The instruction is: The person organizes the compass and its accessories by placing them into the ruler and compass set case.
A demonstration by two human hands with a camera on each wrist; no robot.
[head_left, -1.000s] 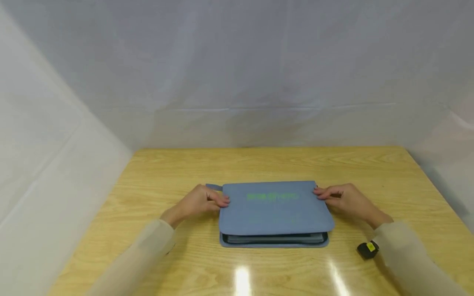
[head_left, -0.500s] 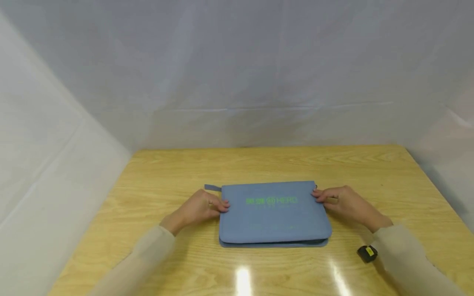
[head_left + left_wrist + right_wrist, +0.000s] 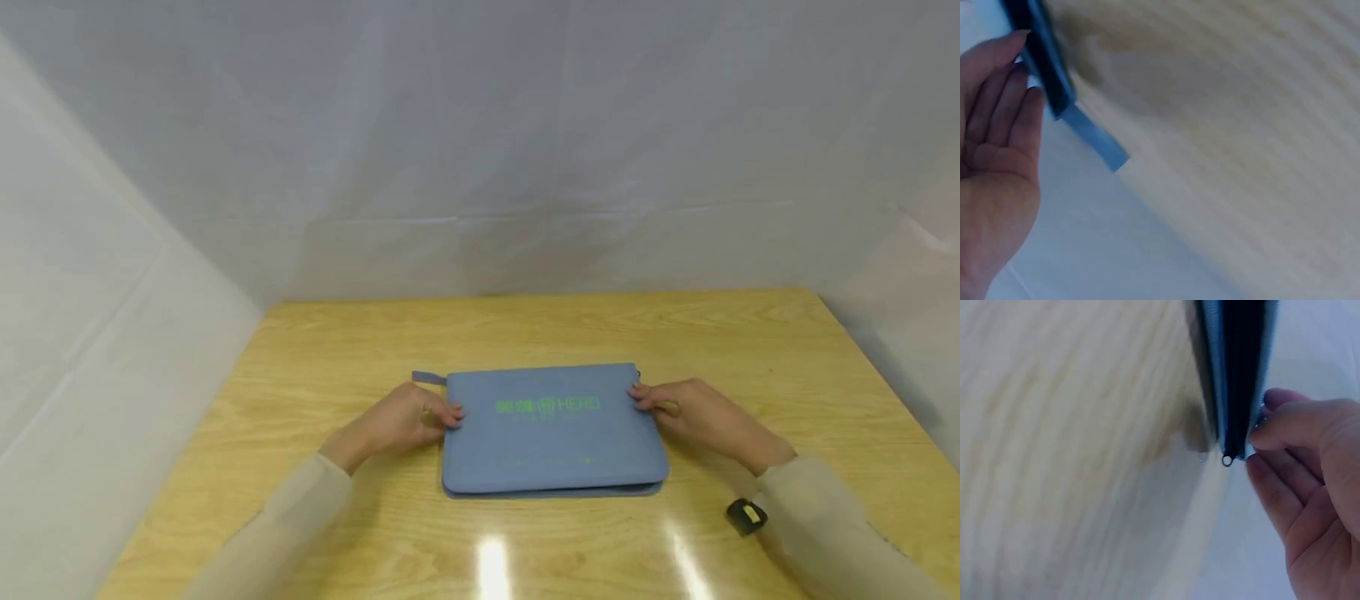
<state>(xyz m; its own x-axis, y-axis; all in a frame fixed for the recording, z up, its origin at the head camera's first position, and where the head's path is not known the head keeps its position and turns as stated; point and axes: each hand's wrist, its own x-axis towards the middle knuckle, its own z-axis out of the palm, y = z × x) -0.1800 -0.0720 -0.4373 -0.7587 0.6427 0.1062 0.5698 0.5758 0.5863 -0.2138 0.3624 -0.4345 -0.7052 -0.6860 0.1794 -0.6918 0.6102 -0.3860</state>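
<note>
A blue zip folder (image 3: 555, 442) with green lettering lies flat on the wooden table, its cover down and a thin gap showing along the front edge. My left hand (image 3: 401, 421) pinches the cover's left edge, fingertips on top. At the opposite side, my right hand (image 3: 701, 412) pinches the cover's right edge between thumb and forefinger. The left wrist view shows the folder's dark side (image 3: 1047, 56) and a blue strap (image 3: 1095, 139) at its back corner. A small metal ring (image 3: 1227, 460) hangs at the right back corner, with the zipper sides apart.
The wooden table (image 3: 360, 342) ends at a pale cloth wall (image 3: 480, 250) behind; another white wall (image 3: 150, 333) rises on the left. A small black block with a yellow patch (image 3: 747, 517) shows beside the right sleeve.
The folder's cover has come down at the front, narrowing the gap and hiding the grey contents seen earlier. Both hands stay at the side edges, the left slightly nearer the front.
</note>
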